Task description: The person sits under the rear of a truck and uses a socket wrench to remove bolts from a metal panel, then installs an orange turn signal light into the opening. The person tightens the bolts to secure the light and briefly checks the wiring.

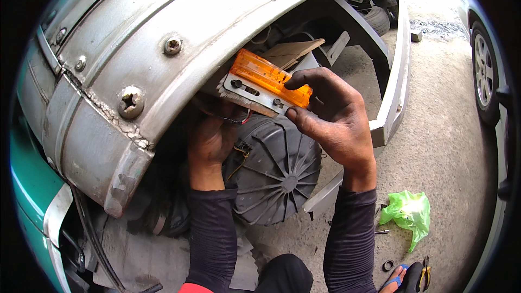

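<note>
An orange side marker light (258,70) on a pale metal bracket (255,93) is pinched at its right end between the thumb and fingers of my right hand (336,114). Two dark bolts show on the bracket, with a slot between them. Below and left of it, my left hand (209,141) reaches up under the metal panel, and its fingers are mostly hidden in shadow. Close to those fingers a thin red and black wire (239,120) curves beneath the bracket. Behind both wrists sits a round black ribbed cover (287,179).
A worn silver panel (163,11) with large screws arches over my left side. A pale metal frame (399,76) runs on the right. On the ground lie a green plastic bag (407,217), pliers (426,274) and a dark ring (388,265). A car wheel (482,65) stands far right.
</note>
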Motion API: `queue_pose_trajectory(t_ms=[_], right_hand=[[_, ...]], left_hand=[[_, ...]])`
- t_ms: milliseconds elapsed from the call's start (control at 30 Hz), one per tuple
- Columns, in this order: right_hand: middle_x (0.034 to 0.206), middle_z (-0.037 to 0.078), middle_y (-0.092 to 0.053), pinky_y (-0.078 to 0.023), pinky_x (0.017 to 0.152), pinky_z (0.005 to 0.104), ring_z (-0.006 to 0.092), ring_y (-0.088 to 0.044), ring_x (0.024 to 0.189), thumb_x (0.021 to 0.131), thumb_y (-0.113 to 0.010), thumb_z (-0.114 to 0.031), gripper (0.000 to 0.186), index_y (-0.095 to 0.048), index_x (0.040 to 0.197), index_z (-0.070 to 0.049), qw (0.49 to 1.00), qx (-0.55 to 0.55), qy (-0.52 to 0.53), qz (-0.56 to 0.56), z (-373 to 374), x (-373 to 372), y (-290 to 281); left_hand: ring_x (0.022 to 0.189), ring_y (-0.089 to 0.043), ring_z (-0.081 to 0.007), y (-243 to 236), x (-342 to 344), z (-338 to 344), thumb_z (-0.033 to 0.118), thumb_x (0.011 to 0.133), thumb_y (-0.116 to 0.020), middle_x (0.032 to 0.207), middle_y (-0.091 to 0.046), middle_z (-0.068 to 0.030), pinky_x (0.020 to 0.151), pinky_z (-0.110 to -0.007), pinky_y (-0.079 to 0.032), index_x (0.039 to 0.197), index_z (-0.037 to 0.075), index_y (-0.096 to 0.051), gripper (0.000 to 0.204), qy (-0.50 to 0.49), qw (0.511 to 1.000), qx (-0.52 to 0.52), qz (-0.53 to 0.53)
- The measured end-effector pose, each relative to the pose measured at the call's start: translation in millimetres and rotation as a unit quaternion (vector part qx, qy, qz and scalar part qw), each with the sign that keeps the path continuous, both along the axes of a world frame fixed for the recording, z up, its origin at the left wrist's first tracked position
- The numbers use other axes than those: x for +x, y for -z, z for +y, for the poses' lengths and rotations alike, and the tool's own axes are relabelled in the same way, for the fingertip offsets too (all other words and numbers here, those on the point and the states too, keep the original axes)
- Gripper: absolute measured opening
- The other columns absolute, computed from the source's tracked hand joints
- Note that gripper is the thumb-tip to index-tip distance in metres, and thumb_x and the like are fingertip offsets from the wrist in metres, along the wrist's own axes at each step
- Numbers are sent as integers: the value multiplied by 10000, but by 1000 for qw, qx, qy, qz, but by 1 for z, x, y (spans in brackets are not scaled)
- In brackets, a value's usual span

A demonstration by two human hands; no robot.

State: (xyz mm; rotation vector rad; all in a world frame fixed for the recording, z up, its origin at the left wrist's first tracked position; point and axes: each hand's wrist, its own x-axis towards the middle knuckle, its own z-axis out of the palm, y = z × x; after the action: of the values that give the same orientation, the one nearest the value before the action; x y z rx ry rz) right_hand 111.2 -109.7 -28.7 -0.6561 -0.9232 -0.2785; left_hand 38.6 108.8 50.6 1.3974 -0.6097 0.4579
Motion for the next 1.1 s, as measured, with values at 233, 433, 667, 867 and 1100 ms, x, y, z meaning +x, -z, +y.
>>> queue_pose_trajectory(t_ms=[233, 433, 667, 867, 1100], right_hand=[[1108, 104, -680, -567, 850, 315, 191, -662, 1008, 872, -791, -171, 363, -676, 1169, 3, 1000, -4, 7, 20, -1, -3, 0], [987, 32, -622, -570, 825, 293, 122, -645, 913, 892, -819, -135, 265, -644, 1046, -10, 979, -56, 197, 20, 8, -9, -19], [1114, 113, -596, -560, 968, 412, 239, -628, 1108, 817, -761, 12, 277, -642, 1066, -10, 944, -53, 327, -7, 11, -27, -38], [1322, 184, -586, -550, 966, 430, 300, -624, 1166, 827, -685, 43, 316, -780, 1107, -68, 927, -54, 361, -91, 11, -32, -46], [1407, 192, -569, -472, 1078, 459, 383, -550, 1303, 717, -551, 117, 543, -767, 1162, -106, 949, -105, 281, -98, -8, -34, -47]], left_hand=[[1269, -597, -260, -4, -1, 2, 1, 922, -724, 1391, -605, -111, 1080, -441, -519, 1452, 84, -533, 570, 2, 1000, 4, -7], [1066, -685, -237, -8, -5, -29, 46, 888, -765, 1237, -669, -107, 838, -359, -600, 1321, 28, -607, 461, -45, 999, 5, -6], [1074, -686, -218, -6, -8, -33, 75, 911, -765, 1215, -683, -85, 863, -362, -598, 1294, 37, -637, 405, -69, 997, 7, -24], [1062, -685, -226, -9, -10, -34, 100, 946, -745, 1207, -686, -81, 852, -380, -599, 1290, 45, -641, 364, -28, 1000, 4, -9], [1071, -686, -224, -7, -13, -24, 148, 976, -718, 1205, -693, -86, 853, -387, -596, 1310, 45, -631, 360, -34, 999, -4, -6]])
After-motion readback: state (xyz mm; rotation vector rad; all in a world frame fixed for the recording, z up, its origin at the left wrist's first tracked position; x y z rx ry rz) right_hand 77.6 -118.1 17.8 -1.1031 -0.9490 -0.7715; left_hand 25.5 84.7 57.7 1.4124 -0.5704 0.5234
